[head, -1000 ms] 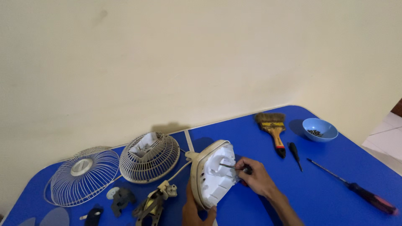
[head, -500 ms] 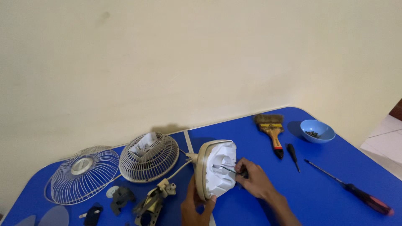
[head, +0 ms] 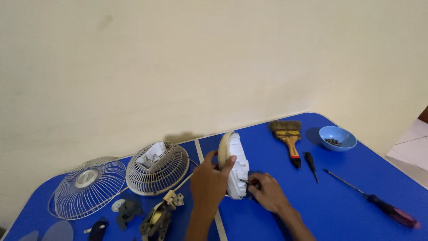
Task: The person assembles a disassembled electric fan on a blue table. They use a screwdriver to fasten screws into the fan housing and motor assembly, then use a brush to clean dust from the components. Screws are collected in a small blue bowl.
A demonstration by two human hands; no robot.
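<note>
The left hand (head: 208, 183) is closed around the edge of a cream-and-white fan base (head: 233, 164), standing it on edge over the blue worktop (head: 339, 201). Just beside it, the right hand (head: 268, 193) pinches a small screwdriver (head: 248, 182) whose tip meets the base's white underside. Wire fan guards (head: 157, 168) lie beyond the left hand, a paintbrush (head: 289, 139) beyond the right

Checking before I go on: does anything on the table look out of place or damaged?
Nothing looks spilled or broken. The fan base stands on edge in the left hand; the long screwdriver lies near the table's right edge.
</note>
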